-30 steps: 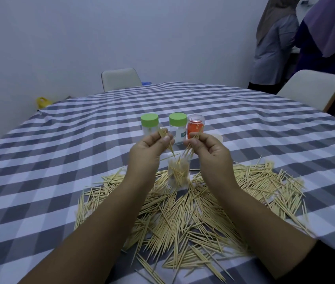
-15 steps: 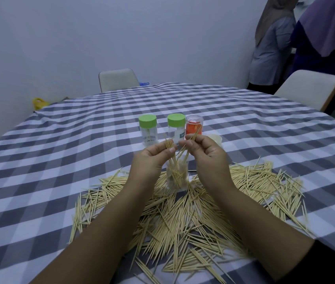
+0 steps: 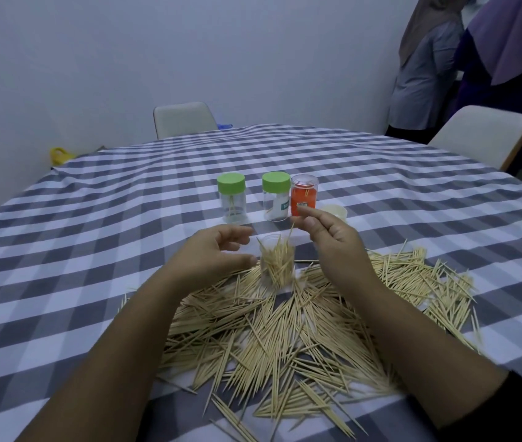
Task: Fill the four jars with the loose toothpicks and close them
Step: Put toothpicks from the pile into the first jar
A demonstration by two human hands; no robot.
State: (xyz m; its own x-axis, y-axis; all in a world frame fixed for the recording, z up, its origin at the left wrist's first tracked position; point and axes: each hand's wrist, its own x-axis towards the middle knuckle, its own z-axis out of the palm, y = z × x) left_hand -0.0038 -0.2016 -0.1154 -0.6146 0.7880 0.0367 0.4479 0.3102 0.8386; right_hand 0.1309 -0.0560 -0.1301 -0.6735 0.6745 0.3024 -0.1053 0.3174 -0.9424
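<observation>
An open clear jar (image 3: pixel 277 266) stands upright at the far edge of a big pile of loose toothpicks (image 3: pixel 285 330), and it is roughly full of toothpicks. My left hand (image 3: pixel 218 253) hovers just left of the jar with loosely curled fingers, holding nothing. My right hand (image 3: pixel 333 237) is raised just right of the jar's mouth, thumb and forefinger apart and empty. Behind stand two green-lidded jars (image 3: pixel 231 199) (image 3: pixel 275 197) holding few toothpicks, and an orange jar (image 3: pixel 304 196) with a clear lid. A cream lid (image 3: pixel 334 212) lies behind my right hand.
The round table wears a grey and white checked cloth (image 3: pixel 93 250). Two pale chairs (image 3: pixel 183 118) (image 3: pixel 483 135) stand at the far side and right. Two people (image 3: pixel 428 74) stand at the back right. A yellow object (image 3: pixel 58 154) lies by the wall.
Both hands pinched small bundles of toothpicks above the open jar. Those toothpicks now stand in the jar, and the hands have let go and drawn apart.
</observation>
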